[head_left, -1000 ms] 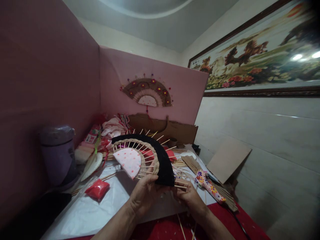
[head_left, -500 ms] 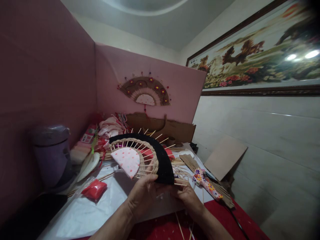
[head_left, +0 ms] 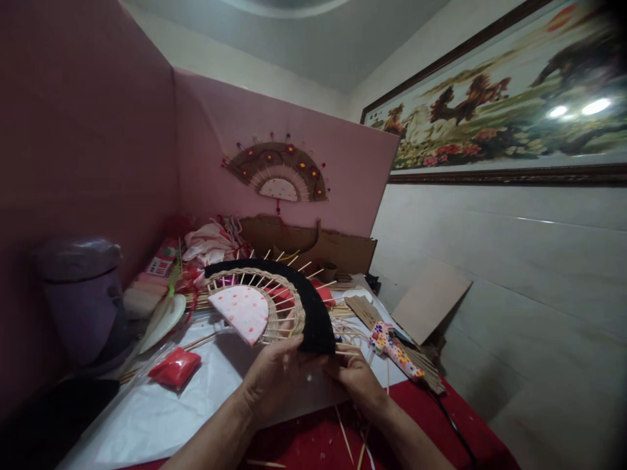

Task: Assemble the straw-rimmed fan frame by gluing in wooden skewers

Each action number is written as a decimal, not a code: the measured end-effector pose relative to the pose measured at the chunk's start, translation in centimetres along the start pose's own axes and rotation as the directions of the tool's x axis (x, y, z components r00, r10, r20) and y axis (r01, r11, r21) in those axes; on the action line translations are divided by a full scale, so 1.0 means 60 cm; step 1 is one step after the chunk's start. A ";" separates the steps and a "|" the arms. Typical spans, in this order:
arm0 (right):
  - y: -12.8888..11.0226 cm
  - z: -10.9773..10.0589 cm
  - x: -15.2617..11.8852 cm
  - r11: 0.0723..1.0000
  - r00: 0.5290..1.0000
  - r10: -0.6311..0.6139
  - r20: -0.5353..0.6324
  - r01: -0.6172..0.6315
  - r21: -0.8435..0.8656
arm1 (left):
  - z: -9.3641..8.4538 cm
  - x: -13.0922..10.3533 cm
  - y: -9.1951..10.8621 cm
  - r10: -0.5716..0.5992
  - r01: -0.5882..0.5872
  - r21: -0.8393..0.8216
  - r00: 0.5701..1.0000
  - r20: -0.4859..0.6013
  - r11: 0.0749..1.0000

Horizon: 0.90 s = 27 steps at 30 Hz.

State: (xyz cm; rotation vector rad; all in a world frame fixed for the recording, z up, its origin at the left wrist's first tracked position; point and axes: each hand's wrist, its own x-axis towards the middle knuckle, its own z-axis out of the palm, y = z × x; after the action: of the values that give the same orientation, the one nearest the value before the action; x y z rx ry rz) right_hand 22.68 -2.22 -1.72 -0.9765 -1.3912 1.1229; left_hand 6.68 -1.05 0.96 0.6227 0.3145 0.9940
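A half-round fan [head_left: 318, 316] of thin sticks is held up over the table. Its outer band is black, a woven tan band runs inside that, and a white half-disc with pink dots [head_left: 240, 310] forms the centre. Stick ends poke out past the black edge. My left hand [head_left: 274, 369] grips the fan's lower edge, thumb on the front by the woven band, other fingers mostly behind. At the lower right corner of the black band, my right hand [head_left: 355, 375] pinches around the end near a protruding stick.
A red packet [head_left: 175, 369] lies on white sheeting at left, near a lidded lilac bin [head_left: 85, 300]. Right of the fan are a flower-patterned glue gun [head_left: 394, 349] and corrugated card. A finished fan [head_left: 279, 171] hangs on the pink panel behind.
The whole view has shifted slightly, so everything appears a little further left and higher. Both hands keep their hold on the fan, with the right fingers slightly moved at its corner.
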 end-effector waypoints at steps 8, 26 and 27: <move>0.016 0.006 0.003 0.997 0.997 0.075 0.033 -0.076 0.030 | 0.006 0.001 0.005 -0.019 0.019 -0.041 1.000 0.007 0.999; -0.054 0.044 -0.006 0.960 1.000 -0.021 0.022 0.014 0.279 | 0.007 -0.001 0.008 0.051 -0.050 -0.014 0.996 0.078 0.999; -0.050 0.056 -0.003 0.942 1.000 -0.002 -0.026 0.011 0.334 | 0.007 -0.001 0.007 0.041 -0.040 -0.016 0.996 0.083 0.999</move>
State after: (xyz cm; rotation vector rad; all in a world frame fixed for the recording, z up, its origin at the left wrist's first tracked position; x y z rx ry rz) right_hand 19.43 -3.44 1.13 -0.7372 -1.1332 1.2873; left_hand 6.60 -1.07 1.56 0.6577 0.2217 1.0056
